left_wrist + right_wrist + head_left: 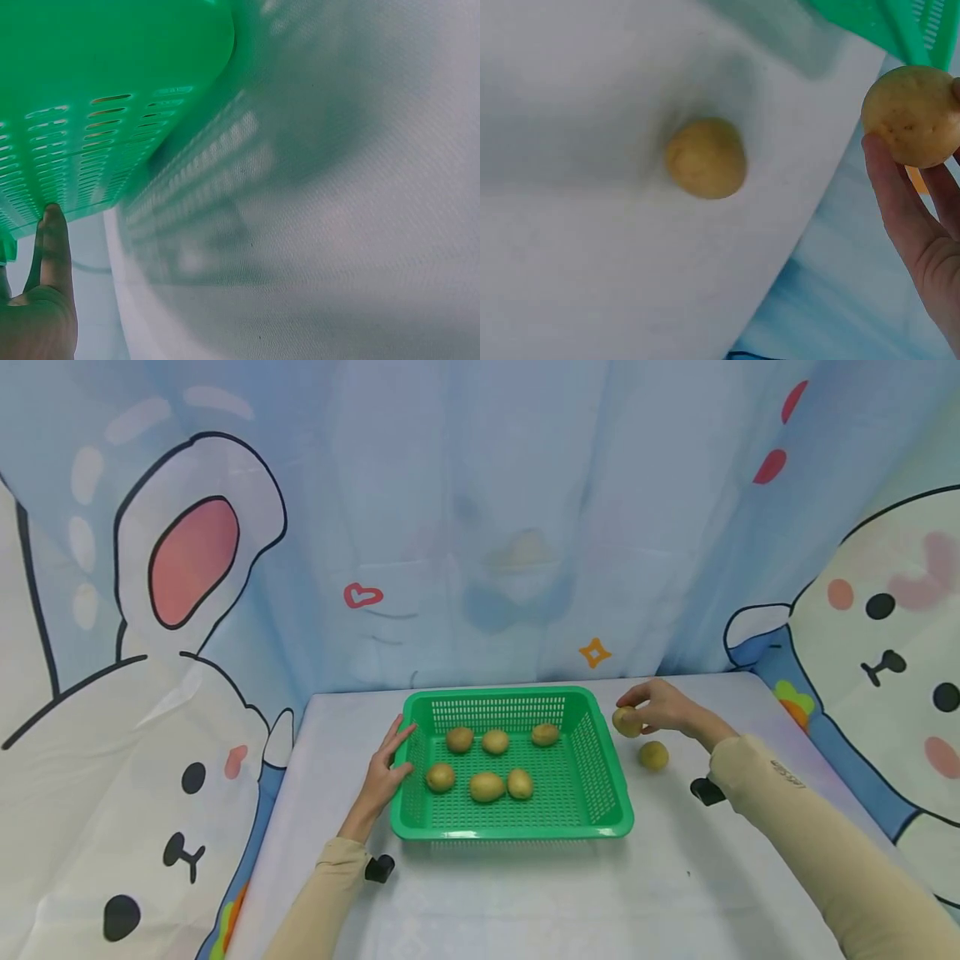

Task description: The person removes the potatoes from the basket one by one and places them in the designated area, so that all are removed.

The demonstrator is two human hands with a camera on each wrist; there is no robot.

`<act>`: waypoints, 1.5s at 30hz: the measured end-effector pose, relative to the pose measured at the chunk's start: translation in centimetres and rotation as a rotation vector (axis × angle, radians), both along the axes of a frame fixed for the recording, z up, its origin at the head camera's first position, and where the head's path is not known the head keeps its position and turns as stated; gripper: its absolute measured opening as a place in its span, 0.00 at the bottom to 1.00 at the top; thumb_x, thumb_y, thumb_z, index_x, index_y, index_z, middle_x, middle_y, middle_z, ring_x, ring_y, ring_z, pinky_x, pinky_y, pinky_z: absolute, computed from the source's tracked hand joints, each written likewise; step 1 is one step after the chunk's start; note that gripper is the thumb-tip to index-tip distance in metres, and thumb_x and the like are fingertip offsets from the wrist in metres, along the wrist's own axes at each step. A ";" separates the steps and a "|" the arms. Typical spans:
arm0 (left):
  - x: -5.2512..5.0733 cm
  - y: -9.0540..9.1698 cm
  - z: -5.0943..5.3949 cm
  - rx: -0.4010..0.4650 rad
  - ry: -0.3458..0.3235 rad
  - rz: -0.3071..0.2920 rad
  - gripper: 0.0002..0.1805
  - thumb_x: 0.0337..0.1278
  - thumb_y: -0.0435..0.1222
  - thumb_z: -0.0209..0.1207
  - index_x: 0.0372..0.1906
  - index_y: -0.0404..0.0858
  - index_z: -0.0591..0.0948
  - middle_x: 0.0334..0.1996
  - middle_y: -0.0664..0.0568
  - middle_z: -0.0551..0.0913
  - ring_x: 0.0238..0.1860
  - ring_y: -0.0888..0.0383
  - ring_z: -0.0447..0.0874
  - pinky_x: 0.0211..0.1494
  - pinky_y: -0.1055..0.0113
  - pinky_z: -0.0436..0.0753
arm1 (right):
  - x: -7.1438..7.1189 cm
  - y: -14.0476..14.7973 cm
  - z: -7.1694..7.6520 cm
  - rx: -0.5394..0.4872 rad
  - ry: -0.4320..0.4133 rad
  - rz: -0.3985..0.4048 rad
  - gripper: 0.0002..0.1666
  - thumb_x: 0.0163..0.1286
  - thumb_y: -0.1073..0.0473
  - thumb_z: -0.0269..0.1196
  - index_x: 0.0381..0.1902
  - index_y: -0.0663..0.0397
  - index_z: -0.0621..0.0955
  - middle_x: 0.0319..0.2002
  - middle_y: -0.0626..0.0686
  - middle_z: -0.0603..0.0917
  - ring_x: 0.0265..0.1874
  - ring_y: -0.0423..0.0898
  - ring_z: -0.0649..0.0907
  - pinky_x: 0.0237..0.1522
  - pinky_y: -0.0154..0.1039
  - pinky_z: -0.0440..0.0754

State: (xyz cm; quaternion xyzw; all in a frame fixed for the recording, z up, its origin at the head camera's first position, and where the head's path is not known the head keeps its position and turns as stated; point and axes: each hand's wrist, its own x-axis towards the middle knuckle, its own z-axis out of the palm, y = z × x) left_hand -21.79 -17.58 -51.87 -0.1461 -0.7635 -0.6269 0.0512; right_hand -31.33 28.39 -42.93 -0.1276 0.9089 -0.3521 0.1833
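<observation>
A green plastic basket (517,832) stands on the table with several potatoes lying apart in its bottom, among them a larger potato (487,787) near the front. My left hand (380,781) rests at the basket's left rim, its fingers straight against the outer wall, as the left wrist view also shows. Beyond the basket's right side, my right hand (666,706) pinches a potato (911,116) between thumb and fingers, above the table. Below that hand, another potato (706,158) lies on the tabletop to the right of the basket.
The white-covered table (540,902) extends in front of the basket and to both sides. Behind and beside it hangs a blue curtain (465,527) printed with cartoon animals. Small black devices (379,868) are worn at both wrists.
</observation>
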 end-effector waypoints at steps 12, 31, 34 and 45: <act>0.1 0.0 0.1 -0.011 0.001 0.000 0.34 0.54 0.15 0.48 0.70 0.23 0.63 0.77 0.33 0.44 0.77 0.38 0.39 0.69 0.38 0.59 | 0.5 4.3 -3.2 0.019 -0.106 -0.126 0.32 0.69 0.56 0.63 0.60 0.77 0.73 0.54 0.72 0.77 0.47 0.59 0.80 0.43 0.49 0.85; 0.0 0.0 0.0 -0.021 0.046 -0.017 0.34 0.53 0.14 0.48 0.69 0.20 0.63 0.75 0.27 0.44 0.76 0.33 0.38 0.68 0.33 0.56 | 1.2 6.7 -6.1 0.042 -0.096 -0.309 0.34 0.68 0.52 0.62 0.58 0.78 0.72 0.55 0.75 0.72 0.49 0.66 0.77 0.41 0.48 0.86; 0.0 0.0 0.0 -0.016 0.047 -0.014 0.34 0.53 0.15 0.48 0.69 0.20 0.63 0.75 0.28 0.44 0.76 0.34 0.39 0.69 0.34 0.55 | 1.2 7.2 -6.1 0.037 -0.089 -0.342 0.33 0.68 0.53 0.62 0.57 0.80 0.72 0.54 0.76 0.72 0.47 0.65 0.78 0.39 0.48 0.86; -0.1 0.1 -0.2 -0.007 0.064 -0.003 0.34 0.51 0.14 0.48 0.68 0.19 0.64 0.74 0.26 0.45 0.75 0.32 0.39 0.68 0.33 0.56 | 1.8 8.6 -6.7 -0.055 -0.186 -0.439 0.36 0.70 0.50 0.59 0.60 0.80 0.69 0.53 0.74 0.72 0.47 0.62 0.79 0.42 0.48 0.85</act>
